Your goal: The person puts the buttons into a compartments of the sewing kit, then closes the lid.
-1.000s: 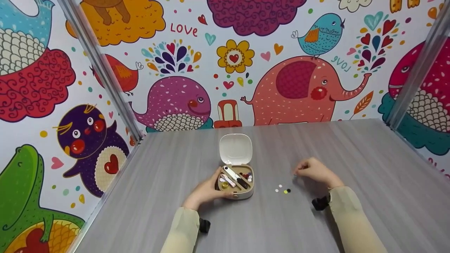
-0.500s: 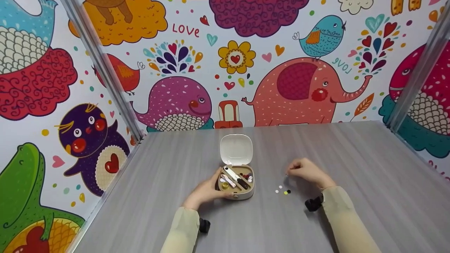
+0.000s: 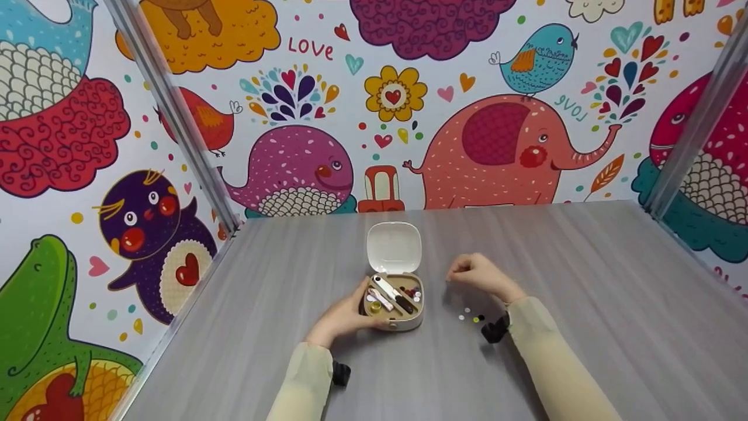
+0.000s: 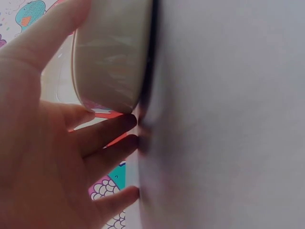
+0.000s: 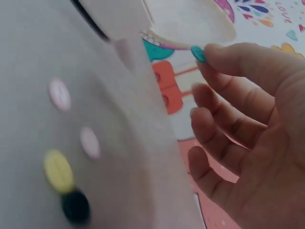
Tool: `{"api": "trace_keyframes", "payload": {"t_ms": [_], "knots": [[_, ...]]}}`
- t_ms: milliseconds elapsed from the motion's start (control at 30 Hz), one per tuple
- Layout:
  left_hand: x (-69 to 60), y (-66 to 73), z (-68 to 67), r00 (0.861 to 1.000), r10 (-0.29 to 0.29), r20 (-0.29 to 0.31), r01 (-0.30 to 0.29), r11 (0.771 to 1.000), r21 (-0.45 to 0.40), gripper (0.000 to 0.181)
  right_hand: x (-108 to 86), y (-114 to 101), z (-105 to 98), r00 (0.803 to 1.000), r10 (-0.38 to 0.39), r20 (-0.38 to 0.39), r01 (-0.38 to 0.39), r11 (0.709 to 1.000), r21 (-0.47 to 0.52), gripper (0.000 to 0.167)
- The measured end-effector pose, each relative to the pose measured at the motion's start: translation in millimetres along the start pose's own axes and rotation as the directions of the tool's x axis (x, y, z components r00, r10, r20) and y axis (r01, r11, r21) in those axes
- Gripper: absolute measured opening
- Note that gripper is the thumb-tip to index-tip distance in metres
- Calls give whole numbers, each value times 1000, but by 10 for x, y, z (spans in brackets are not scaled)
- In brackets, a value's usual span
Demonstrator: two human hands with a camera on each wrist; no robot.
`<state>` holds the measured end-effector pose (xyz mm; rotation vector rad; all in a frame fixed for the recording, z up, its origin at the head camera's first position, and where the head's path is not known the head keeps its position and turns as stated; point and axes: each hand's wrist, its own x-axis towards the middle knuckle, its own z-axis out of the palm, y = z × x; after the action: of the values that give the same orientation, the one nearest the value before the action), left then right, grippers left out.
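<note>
In the head view a white sewing box [image 3: 410, 323] stands with its lid [image 3: 394, 247] tipped up at the back. My left hand [image 3: 343, 316] holds the box from its left side, thumb at the front and fingers along the side. In the compartments lie a white-and-black tool [image 3: 392, 293], a pink-and-white item [image 3: 380, 298], a small gold round item [image 3: 374, 306] and several buttons [image 3: 414, 292]. To the right of the box, my right hand [image 3: 480, 275] is above the table. Between thumb and index finger it pinches a teal button [image 5: 198, 54], clear in the right wrist view.
On the grey table [image 3: 280, 269], right of the box, lie two pale buttons, a yellow button [image 5: 59, 171] and a black button [image 5: 76, 206]. A printed wall [image 3: 304, 164] rises behind the table, with metal posts [image 3: 175, 117] at the corners.
My right hand has moved left toward the box with the teal button. The left hand and the box stay in place, and the buttons on the table lie as before.
</note>
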<state>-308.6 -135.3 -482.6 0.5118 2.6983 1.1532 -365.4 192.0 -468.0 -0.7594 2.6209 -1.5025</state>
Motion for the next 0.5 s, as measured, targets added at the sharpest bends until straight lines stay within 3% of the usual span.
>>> {"api": "trace_keyframes", "payload": {"t_ms": [367, 500], "knots": [[0, 12, -9, 1000, 2, 0, -2, 1000, -14, 115, 74, -358, 296, 998, -29, -54, 32, 999, 41, 11], [6, 0, -4, 1000, -2, -4, 2, 1000, -12, 115, 140, -288, 385, 998, -26, -58, 30, 998, 63, 11]]}}
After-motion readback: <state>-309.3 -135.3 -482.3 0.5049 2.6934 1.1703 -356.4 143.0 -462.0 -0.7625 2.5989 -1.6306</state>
